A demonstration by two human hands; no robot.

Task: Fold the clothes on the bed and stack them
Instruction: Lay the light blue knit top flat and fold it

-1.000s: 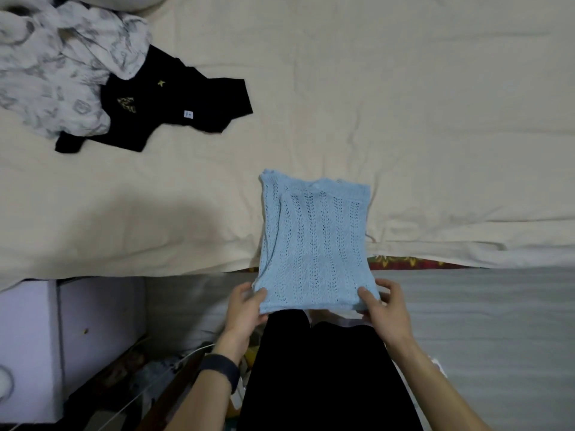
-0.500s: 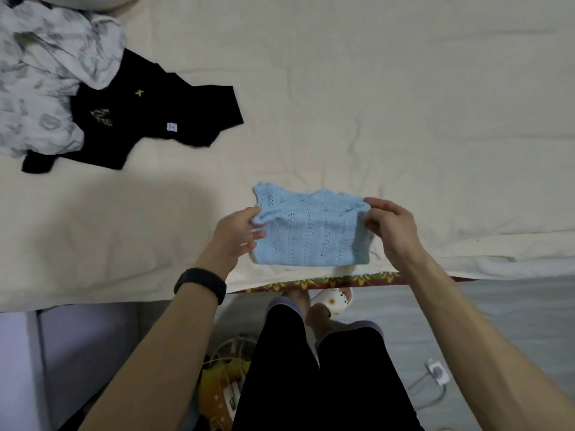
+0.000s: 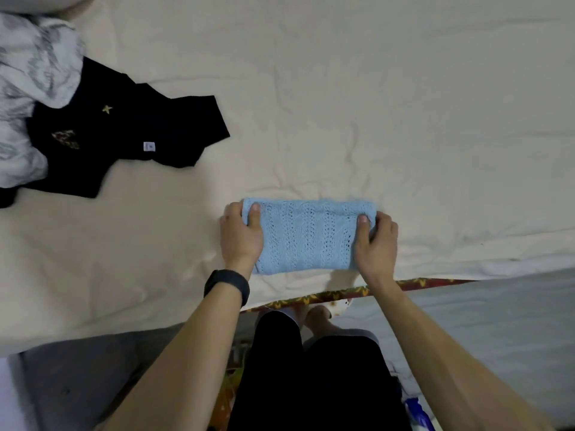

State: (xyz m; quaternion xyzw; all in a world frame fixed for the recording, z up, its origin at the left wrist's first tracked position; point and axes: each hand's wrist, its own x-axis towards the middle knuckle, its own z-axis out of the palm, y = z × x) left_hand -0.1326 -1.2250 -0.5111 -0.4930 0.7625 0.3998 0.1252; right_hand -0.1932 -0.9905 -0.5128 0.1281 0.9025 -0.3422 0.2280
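Fingers (image 3: 232, 213) curled round blue knit (image 3: 306, 236) ends

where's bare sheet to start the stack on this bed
Bare sheet runs right of the blue knit top and right hand, and across the far side. A smaller patch lies between the left hand and the black shirt. Crowded: far left, where the grey patterned garment overlaps that shirt.

The top (image 3: 306, 234) is showing light blue with rows of tiny holes. The bed (image 3: 373, 104) is looking cream. The shirt (image 3: 124, 135) is showing black, with a gold star (image 3: 107, 109) and a white tag (image 3: 149, 146). The cloth (image 3: 34, 73) is looking white with grey swirls. The band (image 3: 226, 286) and shorts (image 3: 311, 384) are looking black. The trim (image 3: 326, 295) is showing red with yellow flowers.
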